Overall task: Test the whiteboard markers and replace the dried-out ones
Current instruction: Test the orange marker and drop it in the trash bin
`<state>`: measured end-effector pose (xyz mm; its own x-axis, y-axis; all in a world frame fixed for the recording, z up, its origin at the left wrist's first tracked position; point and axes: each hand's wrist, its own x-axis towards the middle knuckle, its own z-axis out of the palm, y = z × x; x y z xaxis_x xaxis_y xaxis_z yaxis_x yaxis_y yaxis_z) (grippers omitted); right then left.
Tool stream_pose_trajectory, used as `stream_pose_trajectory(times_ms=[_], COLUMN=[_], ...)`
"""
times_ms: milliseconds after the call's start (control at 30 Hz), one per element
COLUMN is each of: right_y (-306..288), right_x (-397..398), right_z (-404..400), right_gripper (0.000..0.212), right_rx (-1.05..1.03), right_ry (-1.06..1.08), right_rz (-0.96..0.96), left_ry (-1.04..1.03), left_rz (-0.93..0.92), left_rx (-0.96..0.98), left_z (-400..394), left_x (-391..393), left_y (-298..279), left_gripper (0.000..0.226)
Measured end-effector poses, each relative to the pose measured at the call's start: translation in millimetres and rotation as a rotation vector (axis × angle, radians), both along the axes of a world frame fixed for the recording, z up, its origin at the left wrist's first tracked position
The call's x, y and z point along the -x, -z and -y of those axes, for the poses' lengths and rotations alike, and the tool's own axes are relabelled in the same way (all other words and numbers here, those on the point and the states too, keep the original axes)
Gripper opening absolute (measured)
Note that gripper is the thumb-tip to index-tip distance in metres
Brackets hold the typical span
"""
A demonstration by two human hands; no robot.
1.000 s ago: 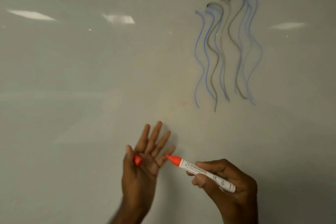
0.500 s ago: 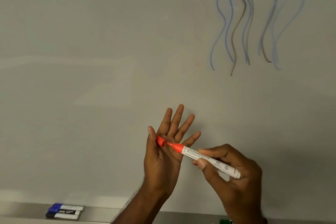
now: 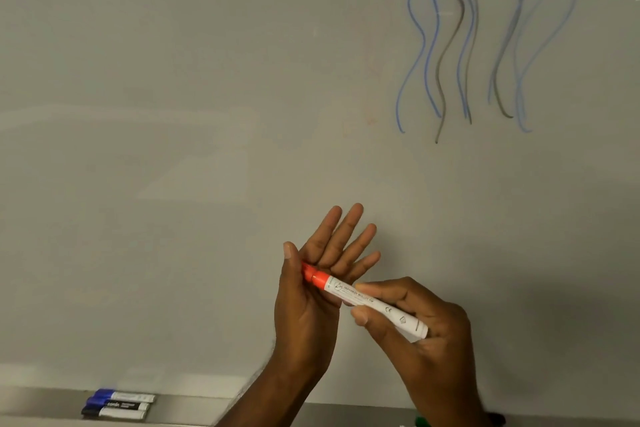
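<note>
- Change: cap (image 3: 307, 272) and marker (image 3: 374, 304) were apart 1 s ago; now I read the cap as seated on the tip, pressed on between my left hand (image 3: 311, 298) and right hand (image 3: 420, 333).
- Grip, R: fingers and thumb curled round the white barrel, mid to tail end.
- Grip, L: fingers straight and fanned, thumb up; cap sits in the palm/thumb crook. A push, not a pinch.
- Meaning: red marker looks done w/ testing. No red stroke among the blue and grey test lines (image 3: 485, 35), well above-right of the grip, so prob. dried out (judgement).
- Surroundings: whiteboard (image 3: 173, 149) behind both hands; tray (image 3: 194, 409) below-left of the grip w/ three capped markers (image 3: 117, 404); a green object (image 3: 420, 421) at the bottom edge under my R wrist, unclear.
- Obstruction: nothing between grip and tray.
</note>
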<state>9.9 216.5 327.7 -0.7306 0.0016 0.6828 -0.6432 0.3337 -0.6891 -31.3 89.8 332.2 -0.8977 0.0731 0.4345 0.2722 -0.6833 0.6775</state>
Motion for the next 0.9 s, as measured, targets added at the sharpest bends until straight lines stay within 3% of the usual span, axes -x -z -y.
stream_pose_trajectory(times_ms=[100,267,400,667,800,900], right_y=[1,0,-1,2,12,18], right_x=[0,-3,0,7,8,10], right_z=[3,10,17,19,2,-23], right_gripper=[0.042,0.042,0.019,0.025,0.019,0.012], right_rx=[-0.016,0.161,0.208,0.292,0.279,0.146], right_ry=[-0.002,-0.097,-0.15,-0.249,-0.249,-0.038], right_rz=[-0.022,0.184,0.279,0.49,0.513,0.418], left_ry=[-0.014,-0.02,0.025,0.054,0.019,-0.05], left_rz=[0.003,0.043,0.058,0.057,-0.141,-0.161], left_rx=[0.02,0.014,-0.041,-0.033,0.264,0.512], left_z=[-3,-2,0,5,16,15], left_x=[-5,-4,-2,4,10,22], left_y=[-4,-1,5,20,26,39], left_gripper=[0.073,0.064,0.065,0.061,0.052,0.044])
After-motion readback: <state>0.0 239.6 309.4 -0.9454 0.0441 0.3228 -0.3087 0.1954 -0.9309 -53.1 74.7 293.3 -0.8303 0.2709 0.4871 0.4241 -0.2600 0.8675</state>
